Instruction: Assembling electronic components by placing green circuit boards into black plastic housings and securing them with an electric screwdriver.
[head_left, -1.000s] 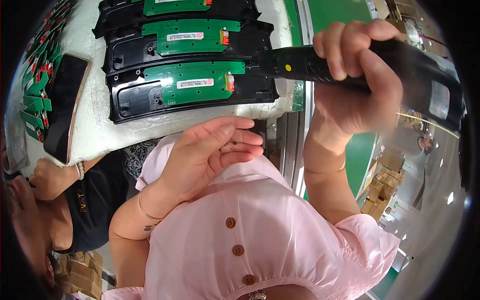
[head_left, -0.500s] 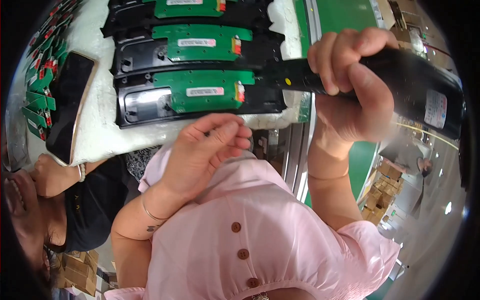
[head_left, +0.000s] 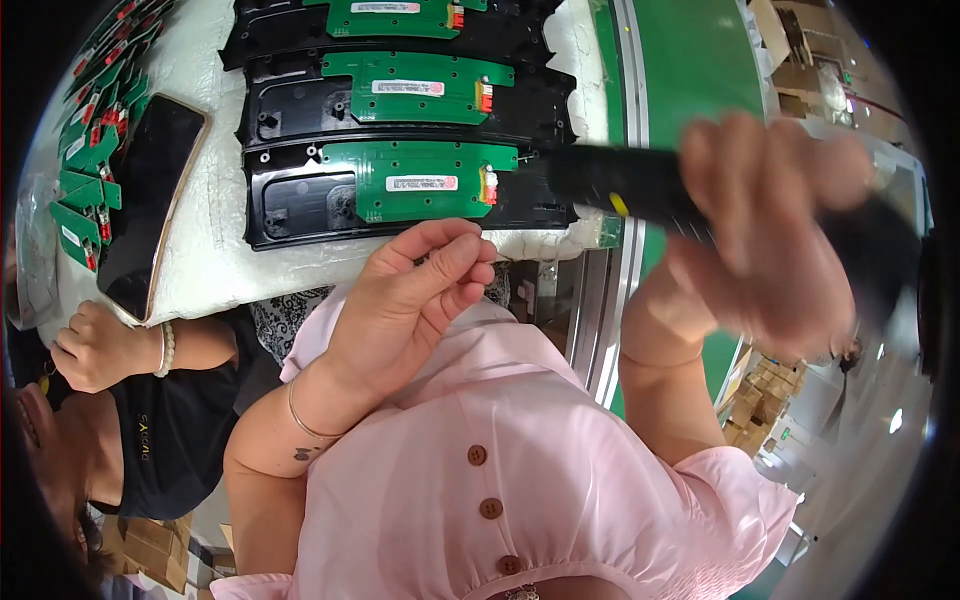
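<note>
A black electric screwdriver [head_left: 628,190] is in my right hand [head_left: 765,235], whose fingers wrap round its body, smeared by motion. Its thin bit points left, by the upper right corner of the nearest green circuit board [head_left: 400,205]; whether it touches is unclear. That board, with a white label and a red-and-white connector [head_left: 489,187], lies on a black plastic panel [head_left: 300,215]. Just in front of the panel's near edge is my left hand [head_left: 415,290], thumb and fingertips pinched together. Whatever they may hold is too small to make out.
More black panels with green boards [head_left: 420,88] continue behind on the white padded surface [head_left: 215,240]. A dark phone-like slab [head_left: 155,205] and a pile of loose boards [head_left: 90,190] lie left. A co-worker's hand [head_left: 110,345] rests close by the slab.
My right hand and the screwdriver have swung right and toward me, the handle tilting down. My left hand stays pinched near the panel. The view has shifted slightly.
</note>
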